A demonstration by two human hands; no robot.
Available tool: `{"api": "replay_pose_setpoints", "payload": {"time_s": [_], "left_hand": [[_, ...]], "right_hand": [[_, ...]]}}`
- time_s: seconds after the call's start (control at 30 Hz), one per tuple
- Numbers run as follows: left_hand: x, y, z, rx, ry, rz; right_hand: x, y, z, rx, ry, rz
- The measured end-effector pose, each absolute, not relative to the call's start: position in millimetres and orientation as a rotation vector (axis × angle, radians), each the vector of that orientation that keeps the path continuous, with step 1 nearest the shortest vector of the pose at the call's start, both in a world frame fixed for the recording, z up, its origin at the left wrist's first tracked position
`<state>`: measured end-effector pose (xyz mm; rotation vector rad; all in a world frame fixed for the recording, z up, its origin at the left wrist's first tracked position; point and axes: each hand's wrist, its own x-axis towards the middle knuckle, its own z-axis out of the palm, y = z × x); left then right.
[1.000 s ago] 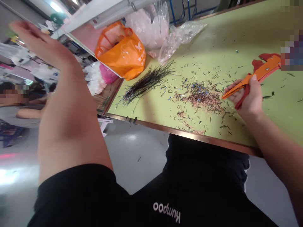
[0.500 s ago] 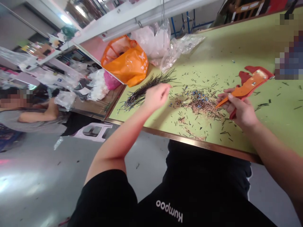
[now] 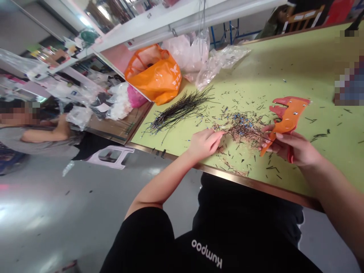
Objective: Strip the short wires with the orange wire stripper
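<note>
My right hand (image 3: 298, 148) is wrapped round the handles of an orange and red wire stripper (image 3: 292, 112), its jaw end pointing up and away from me. My left hand (image 3: 206, 144) is closed in a pinch, low over the near part of the table. From its fingertips a thin dark wire appears to run toward my right hand, hard to tell apart from the scraps behind it. Between the hands lies a heap of black, blue and copper-coloured wire scraps (image 3: 241, 125). Beyond my left hand rests a bundle of black wires (image 3: 182, 108) with bluish ends.
The green table (image 3: 284, 64) has a metal-trimmed near edge. An orange bag (image 3: 159, 79) and clear plastic bags (image 3: 218, 62) stand at the back left, under a shelf. Short wire offcuts are strewn to the right. Another person (image 3: 42, 132) sits at the far left, near a pale stool (image 3: 110, 157).
My left hand has come from the wire bundle toward me and right, beside the scrap heap. My right hand has brought the wire stripper slightly lower and left, its jaws turned more upright.
</note>
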<state>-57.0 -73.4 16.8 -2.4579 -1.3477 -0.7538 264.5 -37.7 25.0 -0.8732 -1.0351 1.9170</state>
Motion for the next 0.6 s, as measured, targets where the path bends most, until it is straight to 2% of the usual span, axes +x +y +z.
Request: {"api": "replay_pose_setpoints", "payload": {"time_s": [0.17, 0.4, 0.6], "left_hand": [[-70, -83, 11, -2.330, -1.301, -0.784], [-66, -81, 3, -2.482, -1.377, -0.723], [-23, -65, 1, -2.705, -1.420, -0.781]], "right_hand": [[265, -40, 25, -0.834, -1.185, 2.086], [255, -46, 24, -0.879, -1.260, 1.939], [252, -46, 18, -0.946, -1.262, 1.920]]}}
